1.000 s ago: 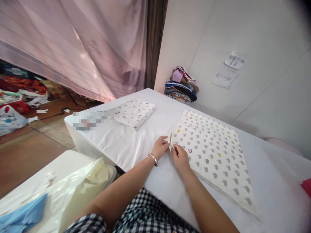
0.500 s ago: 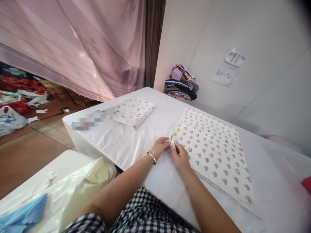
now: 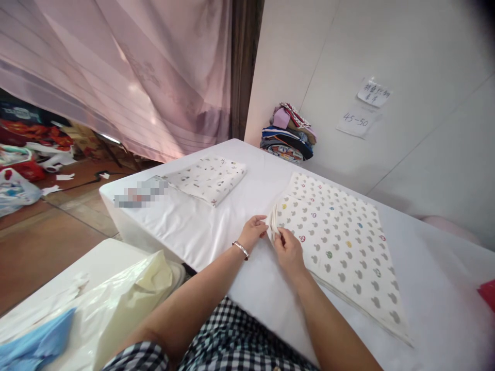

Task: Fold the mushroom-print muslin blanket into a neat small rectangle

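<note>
A white cloth printed with grey shapes and a few coloured mushrooms lies folded in layers on the table. At its near left corner, my left hand pinches a layer of the edge between thumb and fingers. My right hand is closed on the same corner just to the right, gripping other layers. Between the two hands the layers stand slightly apart. Farther left lies a second folded white cloth with small scattered prints, touched by neither hand.
A white sheet covers the table. Stacked folded fabrics stand by the wall at the back. A blurred-out item lies at the table's left end. Lower left, a plastic bag and blue cloth rest on a white surface.
My left hand has shifted slightly left, drawing a layer of the cloth's corner away from the others. The right hand stays nearly in place.
</note>
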### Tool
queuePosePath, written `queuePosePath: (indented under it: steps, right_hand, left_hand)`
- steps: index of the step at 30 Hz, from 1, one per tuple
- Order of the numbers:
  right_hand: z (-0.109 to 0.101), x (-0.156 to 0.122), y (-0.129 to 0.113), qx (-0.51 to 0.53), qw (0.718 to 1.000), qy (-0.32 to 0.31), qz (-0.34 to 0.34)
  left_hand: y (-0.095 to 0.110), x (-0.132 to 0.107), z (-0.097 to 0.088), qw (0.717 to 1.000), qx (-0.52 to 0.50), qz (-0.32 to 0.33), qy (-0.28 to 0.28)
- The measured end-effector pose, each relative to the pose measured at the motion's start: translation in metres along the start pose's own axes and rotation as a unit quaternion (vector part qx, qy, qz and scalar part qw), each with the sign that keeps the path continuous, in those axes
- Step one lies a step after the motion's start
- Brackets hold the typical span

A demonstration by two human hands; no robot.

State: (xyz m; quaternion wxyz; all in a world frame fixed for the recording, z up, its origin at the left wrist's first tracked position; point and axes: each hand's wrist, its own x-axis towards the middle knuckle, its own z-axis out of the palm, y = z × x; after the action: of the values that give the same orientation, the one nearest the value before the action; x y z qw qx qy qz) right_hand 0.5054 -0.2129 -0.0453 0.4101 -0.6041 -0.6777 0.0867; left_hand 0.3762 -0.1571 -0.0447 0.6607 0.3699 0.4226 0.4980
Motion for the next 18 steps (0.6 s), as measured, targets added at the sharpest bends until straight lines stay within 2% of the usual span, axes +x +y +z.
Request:
queuePosePath:
  steps: [4,8,12,16,18]
  right_hand:
    - [0.006,-0.001,-0.001,-0.029,0.999,-0.035,-0.030]
    - [0.008,-0.002,0.000,-0.047,0.997,-0.043,-0.036]
    - [0.007,-0.005,-0.003,-0.060,0.993,-0.066,-0.075]
    - [0.006,-0.008,-0.007,-0.075,0.988,-0.095,-0.099]
    - [0.003,-0.010,-0.007,-0.073,0.985,-0.102,-0.115]
  left_hand:
    - [-0.001,-0.002,0.003,0.999,0.029,0.039,-0.010]
    - [-0.001,-0.004,0.003,0.998,0.046,0.036,-0.018]
    - [-0.004,-0.002,0.002,0.992,0.117,0.053,-0.002]
    - [-0.007,0.003,0.000,0.975,0.206,0.073,0.032]
    - [-0.007,0.003,-0.002,0.955,0.276,0.096,0.047]
